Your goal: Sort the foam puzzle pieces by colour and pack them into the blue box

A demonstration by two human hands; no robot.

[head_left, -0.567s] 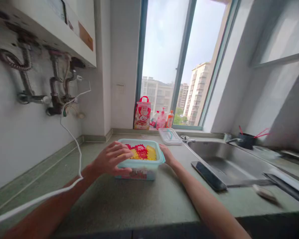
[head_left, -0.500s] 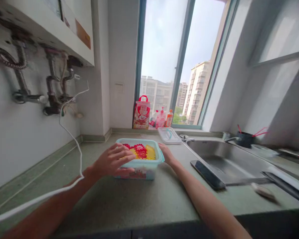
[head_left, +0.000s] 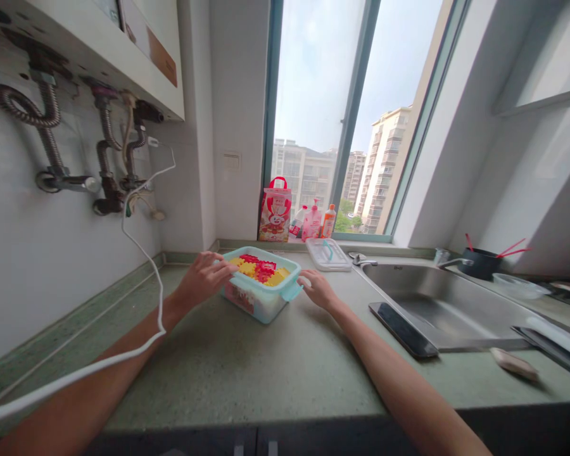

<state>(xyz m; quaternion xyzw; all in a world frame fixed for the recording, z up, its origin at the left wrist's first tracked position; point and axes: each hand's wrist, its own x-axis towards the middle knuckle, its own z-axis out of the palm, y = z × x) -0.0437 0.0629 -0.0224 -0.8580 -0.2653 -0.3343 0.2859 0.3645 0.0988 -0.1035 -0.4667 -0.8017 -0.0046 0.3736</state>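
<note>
Left grip (head_left: 205, 277) and right grip (head_left: 318, 289): part-curled at tub (head_left: 273, 308) sides; clamping cannot be determined. Bench (head_left: 266, 373) extends to near edge.

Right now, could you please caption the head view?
Left hand and right hand flank an open tub of red and yellow pieces.

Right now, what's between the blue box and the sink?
In the head view, the right hand and its forearm, then a dark phone lying beside the sink.

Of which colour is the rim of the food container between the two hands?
The rim is pale turquoise, best seen in the head view.
</note>
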